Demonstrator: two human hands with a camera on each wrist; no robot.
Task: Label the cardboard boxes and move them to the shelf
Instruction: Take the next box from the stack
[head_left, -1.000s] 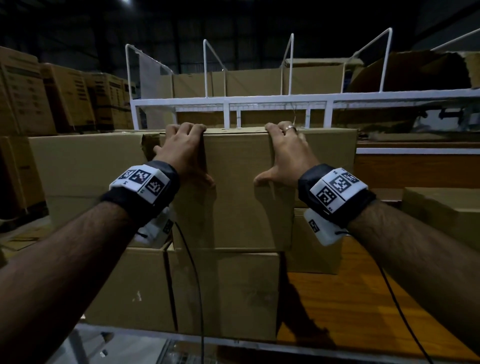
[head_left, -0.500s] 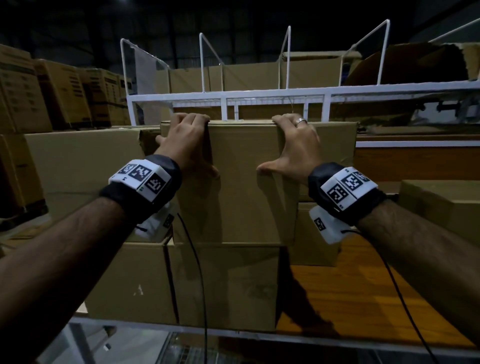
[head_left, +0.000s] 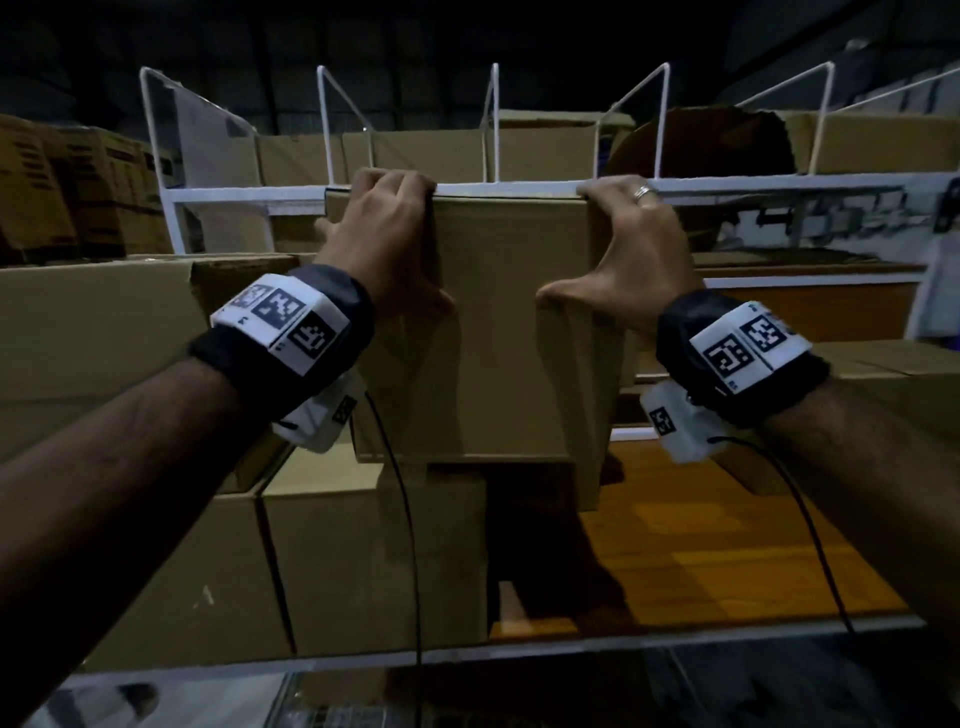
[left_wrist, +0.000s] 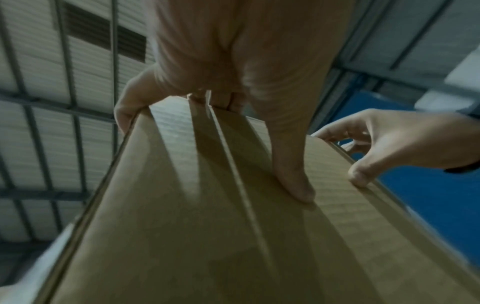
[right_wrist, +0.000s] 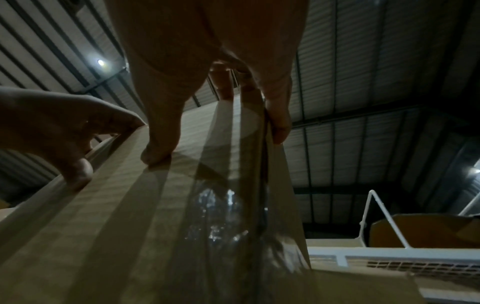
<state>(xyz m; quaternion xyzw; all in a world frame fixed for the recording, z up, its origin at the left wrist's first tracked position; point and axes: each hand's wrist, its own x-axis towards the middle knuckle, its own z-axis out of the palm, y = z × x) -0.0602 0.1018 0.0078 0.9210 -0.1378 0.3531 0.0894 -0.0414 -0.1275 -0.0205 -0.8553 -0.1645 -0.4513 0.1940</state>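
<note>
— Box (head_left: 511, 332) held high, why? Is it off the stack?

— Lifted clear of the lower boxes (head_left: 374, 566), I judge, its top level with the white shelf rail (head_left: 519, 188) beyond; likely bound for that shelf.

— And the grip?

— Left hand (head_left: 382, 234) and right hand (head_left: 631, 244) each clamped on an upper corner, fingers curled over the far top edge, thumbs pressed on the near face; any label is unseen, though the light is poor.
</note>
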